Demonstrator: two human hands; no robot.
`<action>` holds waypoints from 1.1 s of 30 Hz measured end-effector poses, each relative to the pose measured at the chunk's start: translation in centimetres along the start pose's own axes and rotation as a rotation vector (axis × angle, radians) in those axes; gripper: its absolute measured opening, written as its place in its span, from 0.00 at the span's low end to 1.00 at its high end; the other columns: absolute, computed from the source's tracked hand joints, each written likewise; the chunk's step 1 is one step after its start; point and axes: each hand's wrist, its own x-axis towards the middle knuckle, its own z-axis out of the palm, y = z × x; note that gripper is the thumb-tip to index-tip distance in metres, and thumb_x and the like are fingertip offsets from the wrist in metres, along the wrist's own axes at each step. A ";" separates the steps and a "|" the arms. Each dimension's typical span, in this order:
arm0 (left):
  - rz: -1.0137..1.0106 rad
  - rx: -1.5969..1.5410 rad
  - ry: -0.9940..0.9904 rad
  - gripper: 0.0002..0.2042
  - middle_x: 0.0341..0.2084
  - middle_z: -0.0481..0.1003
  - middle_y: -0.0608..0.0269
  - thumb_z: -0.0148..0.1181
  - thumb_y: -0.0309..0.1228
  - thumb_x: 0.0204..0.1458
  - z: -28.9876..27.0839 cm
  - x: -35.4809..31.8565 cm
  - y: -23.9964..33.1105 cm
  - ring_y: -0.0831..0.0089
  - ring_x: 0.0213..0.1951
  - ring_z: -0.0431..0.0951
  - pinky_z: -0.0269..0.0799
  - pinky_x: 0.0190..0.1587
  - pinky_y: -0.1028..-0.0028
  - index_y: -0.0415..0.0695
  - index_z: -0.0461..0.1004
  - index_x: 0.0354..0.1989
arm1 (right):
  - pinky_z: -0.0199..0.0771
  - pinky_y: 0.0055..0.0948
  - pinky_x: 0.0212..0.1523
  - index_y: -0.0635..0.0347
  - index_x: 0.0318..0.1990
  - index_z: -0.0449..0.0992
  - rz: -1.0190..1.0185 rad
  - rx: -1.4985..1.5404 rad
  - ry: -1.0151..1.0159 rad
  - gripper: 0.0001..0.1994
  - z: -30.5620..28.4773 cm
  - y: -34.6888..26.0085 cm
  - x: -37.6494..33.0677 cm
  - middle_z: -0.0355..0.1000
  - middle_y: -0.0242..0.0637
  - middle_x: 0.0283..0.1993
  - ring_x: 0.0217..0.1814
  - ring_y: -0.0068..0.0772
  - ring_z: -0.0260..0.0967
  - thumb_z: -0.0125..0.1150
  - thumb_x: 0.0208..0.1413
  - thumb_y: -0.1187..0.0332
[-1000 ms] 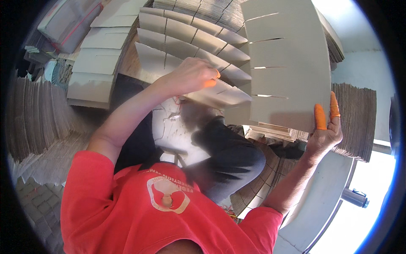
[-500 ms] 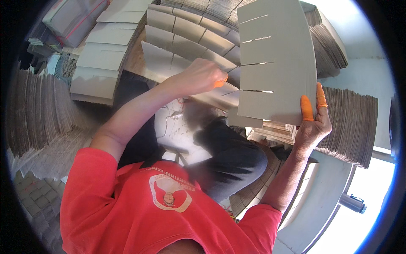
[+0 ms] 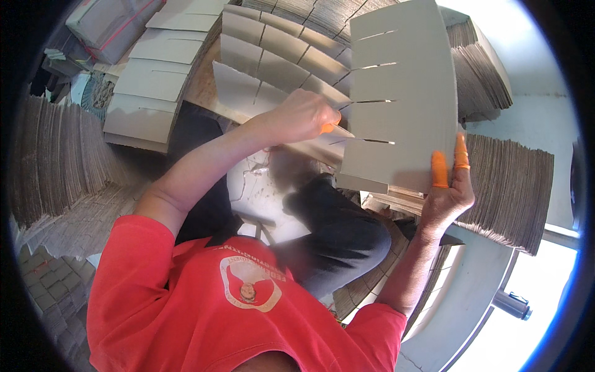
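Our right hand (image 3: 450, 197) grips the slotted sheet (image 3: 418, 111) at its near right corner, long axis running away from us; slots open leftward, toward our left hand (image 3: 305, 116), pinching the nearest divider (image 3: 238, 90).

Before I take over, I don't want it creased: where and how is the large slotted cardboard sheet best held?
Probably take the sheet by its unslotted right edge, near the lower corner, from the right, as the right hand does. Slots run in from the left edge, so that side may bend.
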 end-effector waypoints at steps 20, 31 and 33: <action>-0.152 0.494 -0.133 0.07 0.32 0.77 0.50 0.62 0.24 0.43 -5.0 11.9 -12.7 0.51 0.40 0.79 0.74 0.37 0.57 0.40 0.76 0.33 | 0.67 0.16 0.30 0.64 0.65 0.64 0.035 0.035 -0.203 0.30 0.9 1.0 -2.0 0.68 0.27 0.23 0.26 0.13 0.62 0.66 0.54 0.74; -0.190 0.418 -0.078 0.03 0.26 0.75 0.49 0.60 0.20 0.39 -4.1 11.8 -12.2 0.50 0.37 0.79 0.71 0.35 0.56 0.37 0.71 0.23 | 0.67 0.21 0.27 0.60 0.67 0.62 0.001 -0.046 -0.363 0.30 1.6 0.8 -0.7 0.68 0.26 0.23 0.24 0.17 0.63 0.61 0.55 0.77; -0.188 0.414 -0.075 0.04 0.25 0.75 0.50 0.60 0.20 0.38 -4.0 11.8 -12.4 0.50 0.36 0.79 0.71 0.34 0.56 0.37 0.71 0.22 | 0.67 0.23 0.27 0.60 0.67 0.62 0.001 0.025 -0.398 0.30 2.3 0.8 -0.8 0.70 0.30 0.22 0.23 0.21 0.64 0.61 0.56 0.77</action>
